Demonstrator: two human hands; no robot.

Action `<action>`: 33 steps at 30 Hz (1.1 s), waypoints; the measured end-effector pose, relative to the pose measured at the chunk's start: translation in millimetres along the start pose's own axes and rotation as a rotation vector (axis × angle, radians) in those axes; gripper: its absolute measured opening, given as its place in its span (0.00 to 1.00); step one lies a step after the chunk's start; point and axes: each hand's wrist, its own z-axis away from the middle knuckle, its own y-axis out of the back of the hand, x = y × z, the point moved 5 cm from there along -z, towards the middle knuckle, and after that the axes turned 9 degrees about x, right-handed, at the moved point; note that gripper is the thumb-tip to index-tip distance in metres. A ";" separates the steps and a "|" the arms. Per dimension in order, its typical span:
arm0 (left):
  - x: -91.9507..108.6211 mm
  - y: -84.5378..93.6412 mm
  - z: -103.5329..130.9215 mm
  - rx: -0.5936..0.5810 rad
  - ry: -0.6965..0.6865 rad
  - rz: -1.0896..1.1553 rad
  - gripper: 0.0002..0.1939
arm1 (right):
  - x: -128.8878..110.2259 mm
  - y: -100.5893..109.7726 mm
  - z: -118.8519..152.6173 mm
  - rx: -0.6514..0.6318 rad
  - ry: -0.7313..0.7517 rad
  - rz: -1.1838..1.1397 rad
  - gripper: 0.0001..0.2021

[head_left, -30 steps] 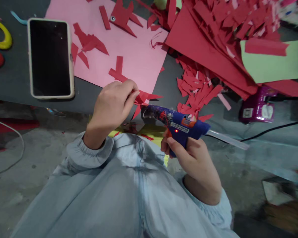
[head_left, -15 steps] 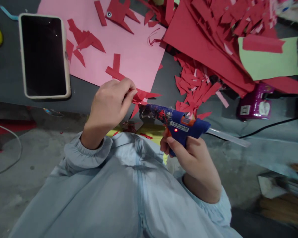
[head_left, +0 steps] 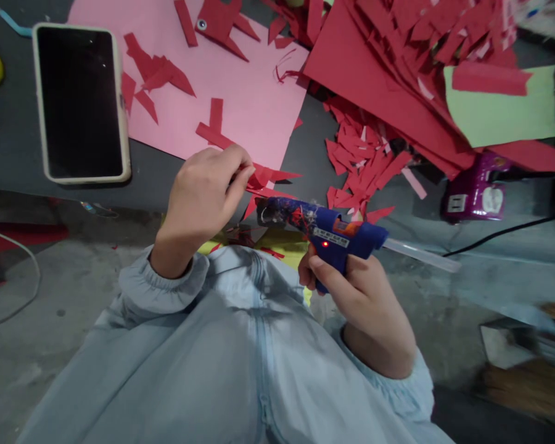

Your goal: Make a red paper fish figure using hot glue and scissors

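Note:
My right hand (head_left: 346, 283) is wrapped around the handle of a blue hot glue gun (head_left: 335, 234) with a lit red light and a clear glue stick (head_left: 420, 254) out of its back end. The gun's dark nozzle points left, close to a red paper piece (head_left: 268, 177) with pointed strips. My left hand (head_left: 210, 191) pinches that red paper piece between thumb and fingertips at the table's front edge; part of it is hidden behind the fingers. Just beyond, red paper strips (head_left: 216, 120) lie on a pink sheet (head_left: 254, 92).
A phone (head_left: 81, 105) lies at the left. On the pink sheet rests a red paper shape with a googly eye (head_left: 219, 21). Red scraps (head_left: 361, 160), red sheets (head_left: 379, 80) and a green sheet (head_left: 504, 117) cover the right. A purple device (head_left: 476, 191) has a black cord (head_left: 513, 231).
The glue gun has shifted very slightly left and its nozzle has tipped a little lower. My left hand and the red paper piece stay nearly in place.

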 end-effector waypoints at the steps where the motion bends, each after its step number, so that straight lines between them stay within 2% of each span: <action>1: 0.1 0.4 -0.2 0.006 -0.001 -0.002 0.09 | 0.3 0.6 -0.2 0.006 -0.001 0.003 0.15; 7: 2.0 0.9 -1.2 0.010 -0.041 -0.016 0.09 | -0.5 0.2 1.1 -0.045 -0.002 0.034 0.17; 17: -1.1 -0.8 0.0 -0.002 -0.005 -0.009 0.10 | -12.5 4.7 -1.5 -0.037 0.030 0.149 0.17; 33: 1.4 0.9 -0.9 -0.022 -0.016 -0.015 0.08 | -7.2 0.8 5.8 -0.098 0.015 0.123 0.15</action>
